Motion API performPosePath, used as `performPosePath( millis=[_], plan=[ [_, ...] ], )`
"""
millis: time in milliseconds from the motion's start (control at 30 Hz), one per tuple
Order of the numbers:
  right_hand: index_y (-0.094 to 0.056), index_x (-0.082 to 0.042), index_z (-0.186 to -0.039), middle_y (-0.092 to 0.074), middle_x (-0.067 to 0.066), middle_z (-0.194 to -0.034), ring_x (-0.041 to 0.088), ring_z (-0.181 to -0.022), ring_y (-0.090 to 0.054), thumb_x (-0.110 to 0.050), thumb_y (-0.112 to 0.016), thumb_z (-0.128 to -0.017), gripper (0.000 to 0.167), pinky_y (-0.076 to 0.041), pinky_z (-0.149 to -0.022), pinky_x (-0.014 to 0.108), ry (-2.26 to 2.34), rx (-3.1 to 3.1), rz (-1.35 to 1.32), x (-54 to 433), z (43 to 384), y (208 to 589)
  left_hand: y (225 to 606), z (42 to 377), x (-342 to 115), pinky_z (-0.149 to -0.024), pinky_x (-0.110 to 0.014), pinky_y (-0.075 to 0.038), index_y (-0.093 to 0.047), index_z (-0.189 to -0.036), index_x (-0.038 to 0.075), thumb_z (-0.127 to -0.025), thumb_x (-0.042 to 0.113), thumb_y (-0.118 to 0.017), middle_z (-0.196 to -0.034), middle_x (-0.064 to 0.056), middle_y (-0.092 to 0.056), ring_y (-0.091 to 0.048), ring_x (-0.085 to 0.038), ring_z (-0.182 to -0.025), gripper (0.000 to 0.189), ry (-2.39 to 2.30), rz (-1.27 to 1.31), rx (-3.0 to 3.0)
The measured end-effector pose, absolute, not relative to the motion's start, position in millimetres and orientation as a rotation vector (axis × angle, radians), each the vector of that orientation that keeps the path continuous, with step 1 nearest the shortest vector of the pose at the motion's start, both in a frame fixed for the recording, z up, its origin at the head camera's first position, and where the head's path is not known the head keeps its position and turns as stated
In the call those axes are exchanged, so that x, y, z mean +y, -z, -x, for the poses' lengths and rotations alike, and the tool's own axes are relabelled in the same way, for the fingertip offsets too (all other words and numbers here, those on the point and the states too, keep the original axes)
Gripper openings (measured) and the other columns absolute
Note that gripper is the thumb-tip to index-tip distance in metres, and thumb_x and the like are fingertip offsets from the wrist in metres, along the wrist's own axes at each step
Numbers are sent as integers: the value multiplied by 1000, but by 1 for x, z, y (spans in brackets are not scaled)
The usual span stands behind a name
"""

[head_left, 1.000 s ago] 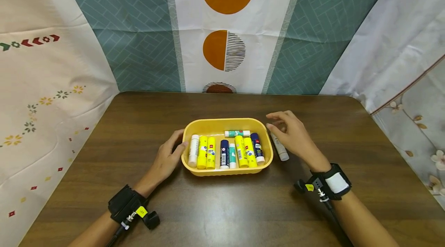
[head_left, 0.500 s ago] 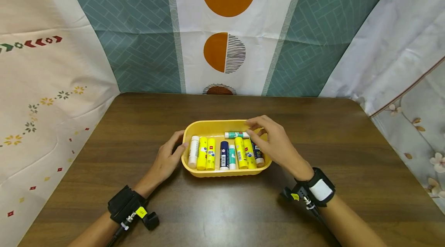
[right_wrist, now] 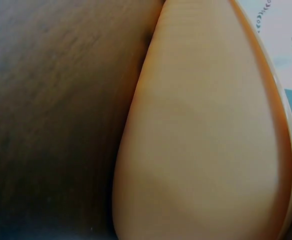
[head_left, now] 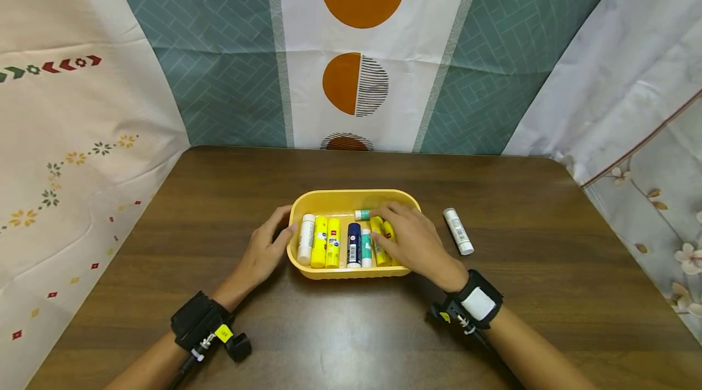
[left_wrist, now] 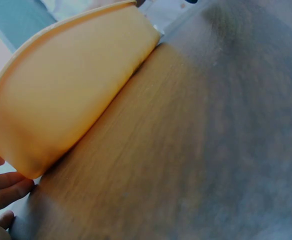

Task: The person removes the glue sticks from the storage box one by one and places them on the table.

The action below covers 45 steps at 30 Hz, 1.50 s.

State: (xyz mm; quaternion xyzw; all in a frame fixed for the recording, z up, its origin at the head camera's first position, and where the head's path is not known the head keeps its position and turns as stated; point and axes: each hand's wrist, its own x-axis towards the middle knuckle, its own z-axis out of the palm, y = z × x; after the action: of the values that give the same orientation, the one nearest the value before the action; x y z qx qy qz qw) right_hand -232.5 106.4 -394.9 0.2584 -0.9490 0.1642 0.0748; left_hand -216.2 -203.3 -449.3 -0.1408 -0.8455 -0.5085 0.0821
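A yellow plastic basket sits mid-table with several glue sticks in it. My left hand holds the basket's left end, thumb at the rim and fingers against the outer wall. My right hand reaches over the right rim, thumb and forefinger apart above a yellow glue stick; its other fingertips are hidden. That hand partly covers a teal-and-white glue stick lying crosswise at the back. Left of it stand a navy glue stick, a small teal one, two yellow ones and a white glue stick.
Outside the basket, a white glue stick lies on the brown wooden table to the right. Patterned cloths hang behind the table and at its sides. Each wrist wears a black camera strap with a cable.
My right hand has moved left, from beside the loose white glue stick to over the basket's right half. That white stick now shows fully. The left hand stays on the basket.
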Motion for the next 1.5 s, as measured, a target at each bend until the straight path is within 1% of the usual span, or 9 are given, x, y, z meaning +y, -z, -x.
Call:
performPosePath(
  millis=[267, 500, 600, 700, 867, 1000, 1167, 1333, 1500],
  plan=[
    [-69, -17, -127, -63, 3, -121, 23, -100, -60, -38, -75, -91, 42, -51, -87, 45, -478, -2863, -771, 104, 232, 395, 449, 215, -205, -107, -54, -40, -50, -144, 15, -106, 24, -50, -141, -10, -58, -54, -28, -128, 39, 1529, 416, -2531],
    [-71, -16, -123, -62, 1, -107, 19, -93, -54, -38, -79, -88, 42, -48, -79, 36, -452, -2840, -804, 105, 231, 396, 450, 217, -203, -107, -54, -41, -51, -144, 15, -106, 25, -50, -140, -10, -58, -54, -28, -128, 39, 1517, 427, -2537],
    [-71, -16, -124, -64, 1, -109, 19, -95, -50, -40, -80, -87, 45, -46, -81, 35, -420, -2838, -805, 105, 231, 396, 450, 217, -203, -107, -54, -41, -51, -143, 14, -106, 25, -51, -139, -10, -58, -54, -28, -127, 38, 1523, 429, -2534],
    [-70, -16, -126, -65, 1, -112, 21, -100, -49, -41, -79, -87, 48, -45, -86, 37, -404, -2838, -803, 106, 231, 397, 450, 216, -203, -107, -54, -40, -51, -143, 14, -106, 26, -51, -140, -10, -58, -54, -28, -128, 39, 1524, 427, -2535],
    [-70, -15, -128, -62, 3, -111, 22, -102, -49, -40, -80, -86, 50, -45, -89, 40, -412, -2835, -796, 107, 231, 397, 448, 216, -201, -107, -54, -40, -51, -143, 13, -106, 26, -51, -140, -11, -58, -54, -29, -128, 39, 1522, 427, -2535],
    [-74, -13, -122, -61, 3, -109, 22, -102, -50, -39, -79, -87, 43, -46, -91, 40, -432, -2821, -787, 107, 230, 397, 447, 215, -201, -108, -54, -40, -50, -144, 13, -106, 26, -50, -140, -11, -58, -54, -29, -128, 40, 1520, 430, -2538],
    [-77, -13, -113, -62, 2, -105, 20, -97, -51, -36, -77, -89, 34, -47, -87, 37, -506, -2775, -774, 107, 230, 397, 448, 215, -201, -107, -54, -40, -51, -144, 13, -106, 26, -51, -139, -11, -59, -54, -28, -128, 40, 1521, 429, -2536],
    [-76, -13, -111, -64, 2, -105, 19, -96, -54, -35, -77, -90, 31, -49, -85, 38, -592, -2734, -761, 108, 229, 398, 448, 215, -201, -108, -54, -40, -50, -144, 14, -107, 27, -50, -140, -11, -58, -53, -28, -129, 40, 1508, 428, -2540],
    [-73, -14, -110, -69, -1, -108, 19, -99, -59, -32, -78, -90, 27, -51, -87, 41, -699, -2722, -754, 109, 229, 398, 448, 215, -202, -109, -55, -39, -50, -144, 16, -107, 28, -50, -141, -10, -57, -52, -28, -130, 40, 1514, 425, -2544]
  ],
)
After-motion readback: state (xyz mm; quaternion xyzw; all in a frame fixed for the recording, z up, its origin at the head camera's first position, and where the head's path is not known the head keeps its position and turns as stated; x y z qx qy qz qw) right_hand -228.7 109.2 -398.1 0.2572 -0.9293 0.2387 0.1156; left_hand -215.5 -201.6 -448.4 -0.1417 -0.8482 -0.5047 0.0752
